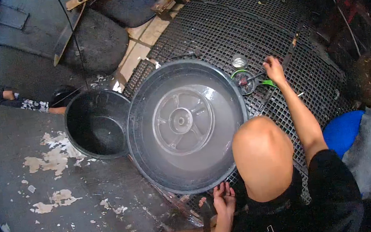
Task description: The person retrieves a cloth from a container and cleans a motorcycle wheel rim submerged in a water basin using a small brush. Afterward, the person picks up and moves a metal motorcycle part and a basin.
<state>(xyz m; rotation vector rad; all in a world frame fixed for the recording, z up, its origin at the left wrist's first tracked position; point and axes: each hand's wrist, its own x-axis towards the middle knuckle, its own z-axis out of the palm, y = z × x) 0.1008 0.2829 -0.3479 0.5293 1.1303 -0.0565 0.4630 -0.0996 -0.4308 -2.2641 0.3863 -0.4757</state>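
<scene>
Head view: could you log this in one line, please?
right hand: tool at bowl | left hand: near tub | spoked wheel: inside tub

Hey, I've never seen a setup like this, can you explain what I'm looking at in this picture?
There's no machine here: it's a person working with bare hands. The one picture comes from a camera on their head, looking forward and down, so their raised knee shows too.

In front of them is a big round tub holding cloudy grey liquid and a spoked wheel. A dark bucket stands beside it, to the left. Past the tub spreads a black grid mat.

The right hand seems to hold a thin dark handle by a small green-rimmed container; what tool it belongs to, I can't tell. The left hand is at the tub's near rim, but whether it grips it isn't clear.
</scene>
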